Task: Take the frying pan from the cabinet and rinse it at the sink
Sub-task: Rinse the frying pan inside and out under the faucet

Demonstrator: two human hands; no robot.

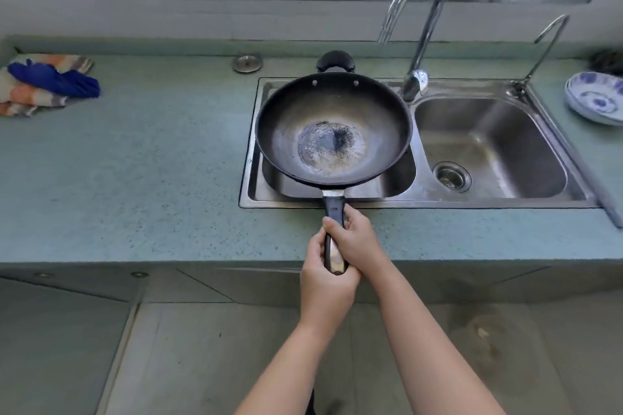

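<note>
Two hands on one handle here. The left hand (323, 274) is nearest the body, clenched round the butt end of the handle (333, 236), and the right hand (352, 239) is wrapped round it just ahead, closer to the bowl. From both hands the frying pan (333, 130) lies straight out at 12 o'clock, long axis running 6 to 12, bowl up and level over the left basin of the sink (418, 200), out past the front edge of the surface (135, 178). Looks like some water or residue pooled in the middle. The faucet (416, 20) stands at about 1 o'clock from the pan, spout off past the rim to the right, no water running that I can see. My guess: the pan has to shift right, or the spout has to swing left.
</note>
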